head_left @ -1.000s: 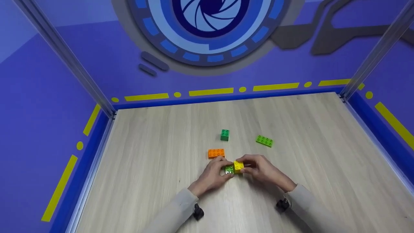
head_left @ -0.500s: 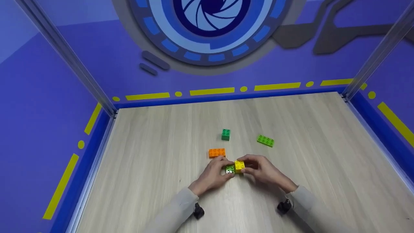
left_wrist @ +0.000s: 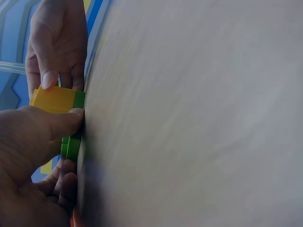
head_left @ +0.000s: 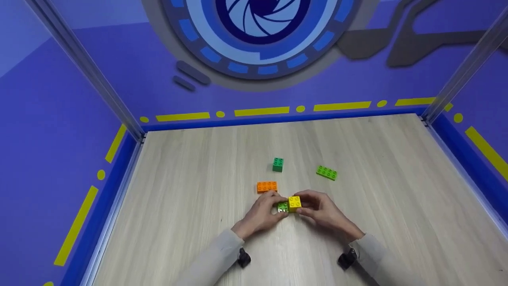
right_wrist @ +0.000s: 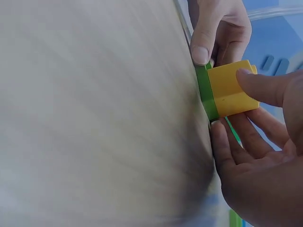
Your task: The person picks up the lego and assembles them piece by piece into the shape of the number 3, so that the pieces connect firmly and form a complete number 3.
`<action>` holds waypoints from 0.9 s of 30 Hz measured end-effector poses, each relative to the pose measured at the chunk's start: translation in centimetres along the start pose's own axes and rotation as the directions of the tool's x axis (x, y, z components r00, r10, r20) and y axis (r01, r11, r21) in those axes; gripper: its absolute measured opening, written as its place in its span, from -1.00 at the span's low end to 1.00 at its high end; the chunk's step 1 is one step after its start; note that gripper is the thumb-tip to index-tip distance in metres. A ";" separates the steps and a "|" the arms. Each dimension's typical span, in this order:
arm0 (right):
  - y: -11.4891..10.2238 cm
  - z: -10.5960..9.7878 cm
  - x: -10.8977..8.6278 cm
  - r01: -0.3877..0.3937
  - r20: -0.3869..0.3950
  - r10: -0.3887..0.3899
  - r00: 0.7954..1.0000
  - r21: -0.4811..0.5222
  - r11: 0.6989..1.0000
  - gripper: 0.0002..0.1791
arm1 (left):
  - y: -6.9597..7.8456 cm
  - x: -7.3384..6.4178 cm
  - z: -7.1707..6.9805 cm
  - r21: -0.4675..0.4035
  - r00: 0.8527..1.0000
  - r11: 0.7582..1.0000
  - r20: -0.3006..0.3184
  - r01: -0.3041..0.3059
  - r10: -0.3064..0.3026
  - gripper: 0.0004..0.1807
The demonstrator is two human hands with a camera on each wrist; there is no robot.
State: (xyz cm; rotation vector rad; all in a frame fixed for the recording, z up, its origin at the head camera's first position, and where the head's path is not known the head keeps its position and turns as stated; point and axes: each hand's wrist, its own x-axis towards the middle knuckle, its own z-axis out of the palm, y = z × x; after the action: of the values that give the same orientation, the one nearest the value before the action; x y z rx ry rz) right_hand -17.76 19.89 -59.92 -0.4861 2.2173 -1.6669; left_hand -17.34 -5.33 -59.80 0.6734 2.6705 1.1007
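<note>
2 hands on the bricks right now, and I call directions with the yellow brick [head_left: 294,203] as my clock's centre. From 3 o'clock the right hand [head_left: 324,211] pinches that yellow brick between thumb and fingers, its 4 studs facing up. Over at 9 o'clock the left hand [head_left: 260,213] grips the low green brick [head_left: 282,207], thumb on the near side, fingers on the far side. And there's the join: yellow sits upright on green's 3 o'clock end, flush in my right wrist view, shiny green studs showing at 9 o'clock, the pair down at the wood-grain table [head_left: 186,182]. At 10 o'clock, the orange brick [head_left: 267,187], just beside the left hand; touching or apart, I can't tell. Farther out at 11 o'clock, the dark green brick [head_left: 278,165], 4 studs up. Between 1 and 2 o'clock, well apart, the flat lime brick [head_left: 326,172] shows 8 studs. Pale sleeves [head_left: 214,254] reach in from 8 and 4 o'clock.
</note>
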 end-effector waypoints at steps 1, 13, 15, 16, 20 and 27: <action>0.2 0.0 0.0 -0.002 -0.004 0.002 1.000 0.014 1.000 -0.53 | 0.0 0.0 0.0 -0.002 1.000 1.000 0.001 0.002 -0.002 -0.53; 0.9 0.0 -0.2 -0.047 0.009 0.047 0.999 0.084 0.995 -0.53 | 0.1 -0.4 -0.3 -0.019 0.998 1.000 0.055 0.025 -0.024 -0.50; 0.9 -0.1 -0.1 -0.043 0.016 0.042 0.999 0.089 0.995 -0.54 | 0.1 -0.4 -0.5 -0.018 0.998 1.000 0.061 0.018 -0.016 -0.50; 0.9 -0.1 -0.1 -0.042 0.019 0.040 0.999 0.089 0.995 -0.54 | 0.2 -0.4 -0.7 -0.019 0.998 1.000 0.062 0.013 -0.012 -0.51; 0.8 0.0 0.0 -0.043 0.020 0.041 0.999 0.086 0.995 -0.55 | 0.3 -0.3 -1.3 -0.008 0.998 1.000 0.068 -0.006 0.006 -0.50; 0.7 0.0 -0.2 -0.059 -0.009 0.060 0.998 0.070 0.996 -0.55 | 0.7 0.0 -2.8 -0.004 0.998 1.000 0.062 -0.020 0.020 -0.49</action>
State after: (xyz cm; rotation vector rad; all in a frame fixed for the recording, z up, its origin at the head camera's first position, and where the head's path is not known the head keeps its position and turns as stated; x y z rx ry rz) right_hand -17.69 20.17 -60.55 -0.3904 2.1516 -1.7138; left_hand -17.99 -6.60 -57.30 0.7237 2.6147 1.0702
